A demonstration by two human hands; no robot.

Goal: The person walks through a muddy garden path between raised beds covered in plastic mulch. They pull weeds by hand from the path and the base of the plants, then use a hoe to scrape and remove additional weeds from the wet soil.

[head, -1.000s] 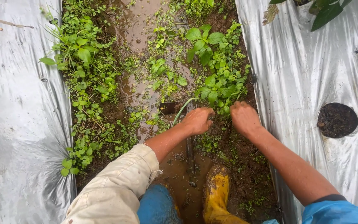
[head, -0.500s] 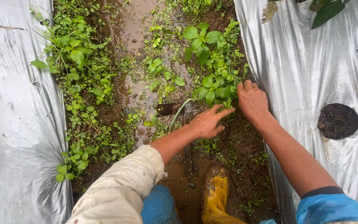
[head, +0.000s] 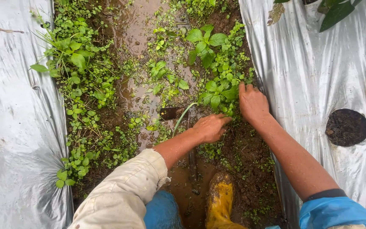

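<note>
A: What lies either side of the hands?
B: Silver plastic mulch sheets (head: 318, 76), with a muddy furrow (head: 136, 25) between.
A: And the weeds?
B: A leafy weed clump (head: 219, 91) sits just ahead of both hands.
A: The hands?
B: Right hand (head: 253, 102) curls into the clump's edge; left hand (head: 210, 127) closes on its stems, beside a yellow boot (head: 219, 199).

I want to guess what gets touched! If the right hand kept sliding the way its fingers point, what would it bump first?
The right hand points up the furrow, so probably the leafy weeds at its fingertips.
</note>
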